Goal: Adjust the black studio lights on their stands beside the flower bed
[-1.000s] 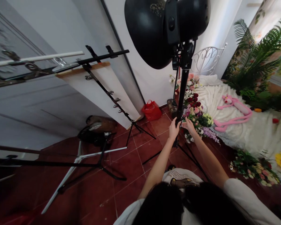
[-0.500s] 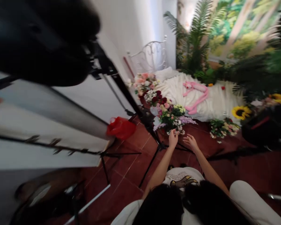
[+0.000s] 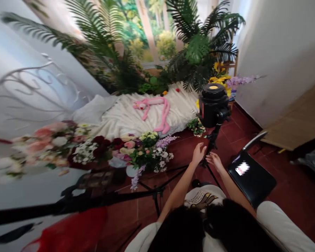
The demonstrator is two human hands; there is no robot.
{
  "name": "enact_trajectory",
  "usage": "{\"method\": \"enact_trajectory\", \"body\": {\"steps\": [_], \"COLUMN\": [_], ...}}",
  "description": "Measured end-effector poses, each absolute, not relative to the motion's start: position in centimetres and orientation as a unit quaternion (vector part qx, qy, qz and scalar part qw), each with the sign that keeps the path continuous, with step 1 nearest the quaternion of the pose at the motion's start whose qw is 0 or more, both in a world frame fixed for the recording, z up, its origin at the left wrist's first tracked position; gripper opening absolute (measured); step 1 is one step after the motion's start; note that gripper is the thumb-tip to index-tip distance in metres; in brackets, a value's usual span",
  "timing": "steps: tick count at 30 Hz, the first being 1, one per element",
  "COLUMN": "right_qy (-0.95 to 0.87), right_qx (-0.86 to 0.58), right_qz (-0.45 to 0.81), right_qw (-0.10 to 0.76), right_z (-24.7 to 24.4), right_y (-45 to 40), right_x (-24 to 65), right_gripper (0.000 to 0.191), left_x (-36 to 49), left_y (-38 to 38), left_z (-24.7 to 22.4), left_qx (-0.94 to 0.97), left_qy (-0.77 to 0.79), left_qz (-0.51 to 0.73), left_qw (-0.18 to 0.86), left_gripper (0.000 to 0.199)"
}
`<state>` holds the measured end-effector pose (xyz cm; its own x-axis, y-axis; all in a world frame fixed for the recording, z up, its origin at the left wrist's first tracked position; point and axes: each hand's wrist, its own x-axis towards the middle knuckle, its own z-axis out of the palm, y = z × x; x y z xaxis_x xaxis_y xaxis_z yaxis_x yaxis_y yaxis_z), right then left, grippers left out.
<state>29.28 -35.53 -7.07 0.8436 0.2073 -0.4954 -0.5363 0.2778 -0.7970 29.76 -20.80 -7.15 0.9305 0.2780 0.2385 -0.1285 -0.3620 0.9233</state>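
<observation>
My left hand [image 3: 198, 154] is raised in front of my body, its fingers apart and nothing in it. Just to its right my right hand [image 3: 214, 161] is also open and holds nothing; a narrow gap separates the two. Behind them rises a black studio light [image 3: 214, 105] on a stand. Beyond, a pink plush toy [image 3: 164, 112] lies on a wrinkled cream blanket [image 3: 115, 119]. Flower bunches [image 3: 144, 148] line the blanket's near edge, to the left of my hands.
A black folding chair [image 3: 254, 182] stands at the right. Black stand legs [image 3: 157, 190] and a red bag [image 3: 73, 227] are at lower left. A white metal headboard [image 3: 28, 80] is at left, with palm leaves [image 3: 196, 45] at the back.
The view has swung to the right, so the bed and flowers appear further left, and the chair has come into view. My hands stay raised and open.
</observation>
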Motion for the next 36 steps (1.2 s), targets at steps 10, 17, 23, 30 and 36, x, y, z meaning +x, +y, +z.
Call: {"method": "enact_trajectory", "body": {"steps": [10,17,23,30,36], "right_qy": [0.144,-0.027,-0.123,-0.078,-0.138], "right_qx": [-0.484,-0.747,-0.813,-0.83,-0.782], "right_qz": [0.182,-0.04,-0.13,-0.102,-0.199], "right_qw": [0.844,0.664,0.554,0.543,0.574], "right_z": [-3.8,-1.4,0.7,3.1,12.8], "right_y": [-38.1,-37.8,-36.2,-34.7,-34.3], "right_x": [32.0,33.2,34.5,36.1,37.0], "right_gripper": [0.017,0.05,0.038,0.031,0.039], "left_x": [34.2,34.3,34.5,34.3,33.8], "left_y": [-24.8,-24.6,-24.6,-24.5,-24.8], "left_z": [-4.4,-4.1,-4.3,-4.1,-3.1], "left_qx": [0.852,0.859,0.855,0.851,0.833], "left_qy": [0.008,0.006,-0.007,-0.019,-0.011], "left_qz": [0.149,0.142,0.135,0.135,0.167], "left_qw": [0.501,0.492,0.5,0.508,0.528], "left_gripper": [0.035,0.032,0.018,0.025,0.039]}}
